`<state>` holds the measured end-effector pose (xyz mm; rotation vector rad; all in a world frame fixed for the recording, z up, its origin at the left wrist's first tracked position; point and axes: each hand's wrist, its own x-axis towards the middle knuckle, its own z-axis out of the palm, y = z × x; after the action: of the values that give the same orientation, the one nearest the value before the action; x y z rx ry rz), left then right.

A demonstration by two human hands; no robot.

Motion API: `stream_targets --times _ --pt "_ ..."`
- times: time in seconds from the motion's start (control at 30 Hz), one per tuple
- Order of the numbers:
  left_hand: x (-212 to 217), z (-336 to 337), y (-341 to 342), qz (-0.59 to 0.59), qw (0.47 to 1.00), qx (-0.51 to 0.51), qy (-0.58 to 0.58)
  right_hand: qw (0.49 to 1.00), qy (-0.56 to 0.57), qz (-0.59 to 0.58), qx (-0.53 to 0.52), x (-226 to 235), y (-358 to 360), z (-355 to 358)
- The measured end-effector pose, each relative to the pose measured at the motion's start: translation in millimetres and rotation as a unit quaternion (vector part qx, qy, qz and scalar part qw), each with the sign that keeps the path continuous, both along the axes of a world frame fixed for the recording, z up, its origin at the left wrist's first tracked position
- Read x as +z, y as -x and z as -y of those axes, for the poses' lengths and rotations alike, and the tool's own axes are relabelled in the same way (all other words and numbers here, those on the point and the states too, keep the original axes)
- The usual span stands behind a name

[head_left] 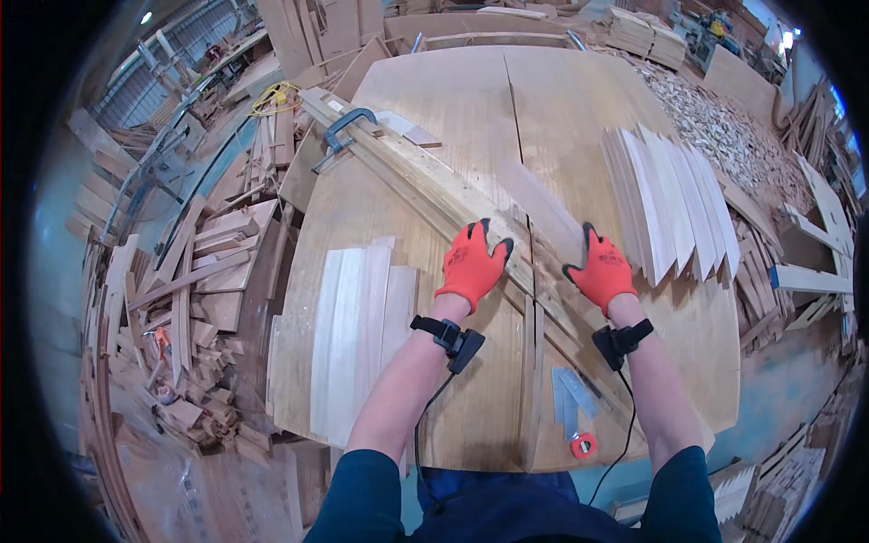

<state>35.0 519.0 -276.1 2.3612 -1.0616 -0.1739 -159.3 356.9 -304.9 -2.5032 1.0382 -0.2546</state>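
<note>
Head view: a broad plywood bench (pixel 453 118), made of two sheets meeting at a seam down the middle, is seen from above, with offcuts and scrap timber heaped on the floor to either side. Across the bench a long wooden fence rail (pixel 425 181) runs diagonally from upper left toward lower right and is held at its far end by a blue clamp (pixel 342 131). A fan of pale, pointed wood slats (pixel 670 204) lies on the right part of the bench, and a flatter stack of pale strips (pixel 353 335) lies on the left part.

Between the two gloved hands a thin, pale wood strip (pixel 541 213) is laid flat on the bench, close against the rail. The left hand (pixel 471 267) is spread, palm down, with its fingers pressing on the rail just beside the strip. The right hand (pixel 602 271) is also flat and open, its thumb and forefinger parted, resting at the strip's near end; nothing is pinched by either hand.

The strip is judged to be light, thin and fairly stiff along its length yet easily split or snapped at its tapered tip. It is best held flat under the palms or taken by its long edges near the middle, not by the point.

A small red tape measure (pixel 584 444) and a grey square (pixel 568 398) lie near the bench's front edge.
</note>
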Motion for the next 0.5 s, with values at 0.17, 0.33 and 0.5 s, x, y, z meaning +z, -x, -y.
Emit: stream_targets --times 0.17,0.33,0.5 --pt "-49.6 -16.5 -48.3 0.165 0.979 0.024 -0.117 0.996 -0.003 -0.089 0.03 -37.2 -14.7 18.6" --pt "-69.8 -11.5 -68.0 0.197 0.98 -0.007 -0.021 0.996 -0.03 -0.08 -0.006 -67.2 -8.1 36.5" --pt "-86.8 -11.4 -68.5 0.202 0.978 0.0 0.051 0.999 -0.042 -0.025 -0.01 -77.4 11.4 24.8"
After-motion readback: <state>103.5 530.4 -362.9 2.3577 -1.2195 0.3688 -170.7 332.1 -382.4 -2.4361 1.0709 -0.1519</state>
